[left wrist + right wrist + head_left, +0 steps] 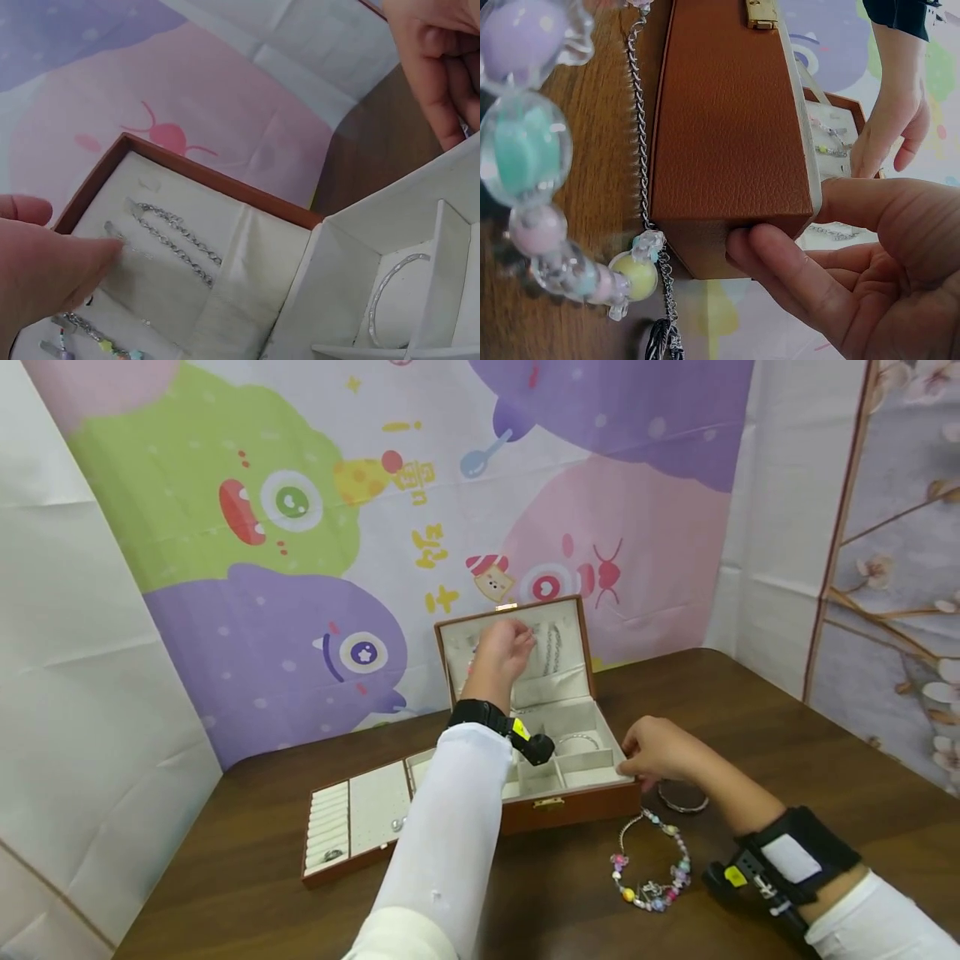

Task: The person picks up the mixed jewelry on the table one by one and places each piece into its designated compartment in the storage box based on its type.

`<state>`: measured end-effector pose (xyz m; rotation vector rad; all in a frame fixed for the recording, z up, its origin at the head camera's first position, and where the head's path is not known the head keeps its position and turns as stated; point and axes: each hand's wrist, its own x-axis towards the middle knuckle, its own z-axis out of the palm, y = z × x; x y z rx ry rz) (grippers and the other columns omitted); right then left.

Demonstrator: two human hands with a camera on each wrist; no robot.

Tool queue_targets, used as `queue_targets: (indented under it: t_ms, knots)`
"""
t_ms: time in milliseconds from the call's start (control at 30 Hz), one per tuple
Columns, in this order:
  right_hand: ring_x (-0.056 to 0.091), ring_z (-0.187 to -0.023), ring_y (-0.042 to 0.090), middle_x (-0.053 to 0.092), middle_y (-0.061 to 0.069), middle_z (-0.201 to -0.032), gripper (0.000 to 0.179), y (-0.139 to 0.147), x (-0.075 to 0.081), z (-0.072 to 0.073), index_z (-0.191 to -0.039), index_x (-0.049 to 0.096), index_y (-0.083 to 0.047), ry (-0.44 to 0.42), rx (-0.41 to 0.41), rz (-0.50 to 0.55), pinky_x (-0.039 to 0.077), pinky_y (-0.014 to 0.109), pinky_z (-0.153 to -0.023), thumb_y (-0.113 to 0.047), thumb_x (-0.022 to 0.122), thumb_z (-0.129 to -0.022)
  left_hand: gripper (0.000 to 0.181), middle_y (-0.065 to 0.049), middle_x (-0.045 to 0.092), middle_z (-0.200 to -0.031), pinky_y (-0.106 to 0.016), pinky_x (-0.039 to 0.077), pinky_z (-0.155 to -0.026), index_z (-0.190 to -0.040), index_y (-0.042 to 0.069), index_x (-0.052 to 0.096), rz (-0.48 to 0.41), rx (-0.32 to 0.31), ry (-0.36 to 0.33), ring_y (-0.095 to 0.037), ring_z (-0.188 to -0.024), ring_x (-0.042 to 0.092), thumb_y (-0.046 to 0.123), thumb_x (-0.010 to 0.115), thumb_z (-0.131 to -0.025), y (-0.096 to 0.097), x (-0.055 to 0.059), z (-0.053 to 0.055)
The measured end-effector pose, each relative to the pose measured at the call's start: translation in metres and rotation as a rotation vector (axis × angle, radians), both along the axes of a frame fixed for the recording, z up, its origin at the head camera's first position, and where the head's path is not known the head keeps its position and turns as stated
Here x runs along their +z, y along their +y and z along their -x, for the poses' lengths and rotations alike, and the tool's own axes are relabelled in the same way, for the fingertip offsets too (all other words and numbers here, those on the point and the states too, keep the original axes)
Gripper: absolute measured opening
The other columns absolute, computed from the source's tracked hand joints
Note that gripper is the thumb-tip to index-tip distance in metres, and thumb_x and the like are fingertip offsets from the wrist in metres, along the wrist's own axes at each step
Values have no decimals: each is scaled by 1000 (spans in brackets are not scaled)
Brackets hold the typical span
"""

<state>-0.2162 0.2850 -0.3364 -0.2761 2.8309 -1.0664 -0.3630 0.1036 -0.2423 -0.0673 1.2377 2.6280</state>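
Closest to me, a white sleeve slants up from the bottom middle of the frame. At lower right a beaded bracelet lies on the dark table, a silver bangle just beyond it. The right hand grips the jewelry box by its front right corner, fingers bent round it. The box sits right of centre, clasp towards the bottom edge, its long axis running across the frame, right end slightly higher; a side tray stretches off to the lower left. Behind, the lid stands up, leaning back. There the left hand is beside a hung chain, fingers bent close together; whether they hold anything I can't tell. I'd judge the step to be handling what hangs there; the next move calls for light fingertips and a steadied box. Farthest back hangs a cartoon backdrop.
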Motion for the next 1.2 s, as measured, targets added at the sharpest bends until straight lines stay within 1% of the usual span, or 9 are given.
queue_targets:
  t_ms: [233,433,600,700,800,867,1000,1100,1200]
  knots:
    - [67,-54,20,63,7,-69,18,-3,0,-3,-91,67,10,9,12,-26,57,33,-54,-6,72,-83,60,-27,15,-157,-41,23,-115,-151,-6,21,9,-61,11,-39,-144,19,-14,38,-93,-9,0,0]
    - [67,-54,19,63,7,-68,20,0,-1,-4,-92,67,11,11,15,-27,57,34,-56,-7,71,-84,65,-23,17,-158,-44,22,-115,-154,0,18,24,-80,29,-40,-144,17,-13,37,-93,-13,1,-3]
    - [67,-54,20,63,8,-70,23,1,-1,-4,-94,66,13,23,23,-27,57,34,-55,-7,71,-84,65,-17,19,-159,-47,19,-115,-153,0,19,104,-125,83,-39,-145,14,-15,33,-92,-17,0,-7]
    - [67,-54,20,63,8,-70,24,0,-1,-4,-95,65,14,21,25,-30,57,34,-55,-7,71,-84,62,-15,24,-158,-45,21,-116,-152,0,25,204,-143,125,-37,-144,20,-14,35,-93,-21,-1,-9]
    - [67,-54,20,63,8,-69,25,1,0,-3,-96,65,14,15,22,-38,57,34,-55,-8,71,-84,50,-18,35,-152,-41,29,-113,-148,-3,35,406,-169,207,-33,-139,35,-5,43,-98,-25,-5,-10]
    - [67,-54,19,63,8,-70,27,1,1,-2,-97,64,15,17,23,-45,57,33,-55,-8,71,-84,43,-20,46,-144,-38,38,-108,-142,-4,44,608,-206,284,-31,-130,48,4,50,-100,-29,-10,-10]
    - [67,-53,20,64,8,-70,31,0,2,-2,-99,63,17,27,26,-51,57,33,-55,-8,71,-84,33,-16,62,-127,-33,51,-93,-129,-1,60,1151,-294,539,-28,-113,61,11,57,-99,-38,-25,-8]
    - [67,-53,20,64,8,-70,33,-1,2,-3,-101,62,19,26,27,-48,57,33,-54,-8,72,-84,28,-9,66,-122,-32,51,-92,-122,5,68,1581,-318,742,-25,-113,61,8,57,-96,-43,-36,-8]
    - [67,-53,19,65,8,-71,33,-4,2,-3,-101,62,18,23,35,-44,57,32,-55,-7,71,-84,29,-5,65,-125,-31,46,-98,-121,8,70,1841,-352,839,-23,-120,56,5,54,-96,-45,-43,-8]
